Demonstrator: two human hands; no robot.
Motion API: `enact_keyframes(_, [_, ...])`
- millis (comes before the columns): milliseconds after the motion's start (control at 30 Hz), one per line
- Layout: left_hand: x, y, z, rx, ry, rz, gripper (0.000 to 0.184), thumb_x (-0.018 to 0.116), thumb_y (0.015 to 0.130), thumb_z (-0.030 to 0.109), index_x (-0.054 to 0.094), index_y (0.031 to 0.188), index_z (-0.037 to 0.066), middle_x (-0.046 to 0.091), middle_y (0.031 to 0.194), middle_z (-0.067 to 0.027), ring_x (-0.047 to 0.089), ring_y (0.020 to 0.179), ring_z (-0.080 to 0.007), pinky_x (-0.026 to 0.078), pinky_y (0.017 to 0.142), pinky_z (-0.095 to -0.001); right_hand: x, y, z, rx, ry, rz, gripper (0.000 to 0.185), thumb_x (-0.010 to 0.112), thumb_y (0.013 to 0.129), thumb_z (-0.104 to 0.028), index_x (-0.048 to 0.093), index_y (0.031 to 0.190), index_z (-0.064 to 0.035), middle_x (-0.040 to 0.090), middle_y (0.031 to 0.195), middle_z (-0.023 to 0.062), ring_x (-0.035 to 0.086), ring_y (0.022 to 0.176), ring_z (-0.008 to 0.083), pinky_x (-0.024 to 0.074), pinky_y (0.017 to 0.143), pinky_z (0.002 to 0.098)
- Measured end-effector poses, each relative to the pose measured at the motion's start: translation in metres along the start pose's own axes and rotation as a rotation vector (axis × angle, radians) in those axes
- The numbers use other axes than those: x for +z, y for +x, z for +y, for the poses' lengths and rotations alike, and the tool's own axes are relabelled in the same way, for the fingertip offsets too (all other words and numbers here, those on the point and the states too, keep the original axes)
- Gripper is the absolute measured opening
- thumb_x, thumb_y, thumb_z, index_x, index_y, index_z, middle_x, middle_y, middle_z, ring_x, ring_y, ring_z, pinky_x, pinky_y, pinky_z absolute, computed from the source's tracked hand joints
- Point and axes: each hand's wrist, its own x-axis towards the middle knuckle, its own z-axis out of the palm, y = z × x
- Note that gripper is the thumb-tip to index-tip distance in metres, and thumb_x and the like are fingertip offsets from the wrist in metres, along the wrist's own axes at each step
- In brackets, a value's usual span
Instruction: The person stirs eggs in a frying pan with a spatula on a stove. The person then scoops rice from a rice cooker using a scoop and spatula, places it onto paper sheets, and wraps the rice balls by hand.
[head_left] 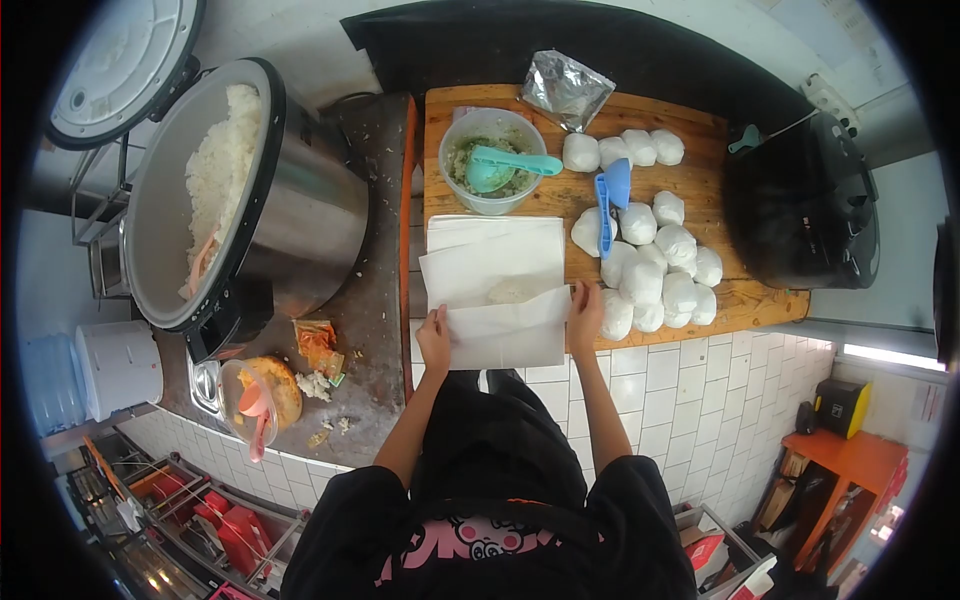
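My left hand (434, 341) and my right hand (585, 318) are closed on the left and right edges of a sheet of white wrapping paper (507, 338) near the front edge of the wooden table (590, 100). A pale lump of rice (512, 290) shows at the sheet's upper fold, partly covered. Behind it lies a stack of white paper (495, 245). Just right of my right hand, several white paper-wrapped bundles (640, 280) are piled up, with a blue scoop (605, 220) resting on them. A bowl (458, 188) holds a greenish rice mix and a turquoise scoop (525, 163).
On the dark counter to the left stands a large open rice cooker (310, 200) full of rice (225, 170). A tub with a pink spoon (257, 405) and an orange packet (317, 342) lie before it. A foil bag (567, 90) and a black appliance (800, 200) are at the back.
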Motion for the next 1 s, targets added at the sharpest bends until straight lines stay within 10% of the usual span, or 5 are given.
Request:
enact_keyframes(200, [-0.015,0.027,0.034,0.073,-0.252,0.023,0.020,0.046,0.090,0.017,0.054,0.087,-0.001,0.057,0.068,-0.0150,0.059,0.062,-0.0223,0.046,0.060,-0.0320,-0.009,-0.091,-0.031,-0.653,-0.407,-0.455,0.045,0.050,0.085,-0.021,0.038,0.128,-0.0117,0.034,0.136,0.0078,0.026,0.129,0.0275,0.0157,0.103,0.0545])
enact_keyframes(333, [0.018,0.096,0.058,0.833,0.116,-0.182,0.015,0.058,0.080,0.013,0.054,0.092,0.004,0.057,0.096,-0.0121,0.054,0.092,-0.0261,0.043,0.075,-0.0366,0.000,-0.081,-0.038,-0.656,-0.549,-0.534,0.059,0.052,0.083,-0.027,0.028,0.135,-0.0149,0.025,0.142,0.0049,0.020,0.132,0.0242,0.0146,0.104,0.0528])
enact_keyframes(567, [0.034,0.129,0.088,0.731,0.576,-0.410,0.025,0.062,0.076,0.016,0.056,0.098,0.005,0.057,0.095,-0.0087,0.054,0.090,-0.0251,0.043,0.074,-0.0349,-0.005,-0.068,-0.035,-0.819,-0.646,-0.521,0.065,0.056,0.079,-0.033,0.028,0.135,-0.0156,0.023,0.142,0.0028,0.020,0.132,0.0210,0.0185,0.105,0.0489])
enact_keyframes(733, [0.013,0.102,0.102,0.588,0.029,-0.812,0.015,0.061,0.073,0.014,0.058,0.085,0.006,0.056,0.089,-0.0066,0.056,0.078,-0.0195,0.045,0.066,-0.0316,-0.008,-0.069,-0.042,-0.802,-0.607,-0.531,0.065,0.056,0.079,-0.033,0.027,0.135,-0.0149,0.022,0.143,0.0033,0.020,0.132,0.0213,0.0182,0.105,0.0478])
enact_keyframes(1000, [0.011,0.009,0.075,1.179,0.366,-0.420,0.023,0.055,0.065,0.008,0.057,0.088,0.004,0.055,0.086,-0.0060,0.055,0.084,-0.0204,0.047,0.068,-0.0303,-0.005,-0.069,-0.042,-0.707,-0.271,-0.561,0.038,0.055,0.082,-0.018,0.046,0.116,-0.0026,0.042,0.126,0.0181,0.036,0.122,0.0300,0.0274,0.102,0.0455])
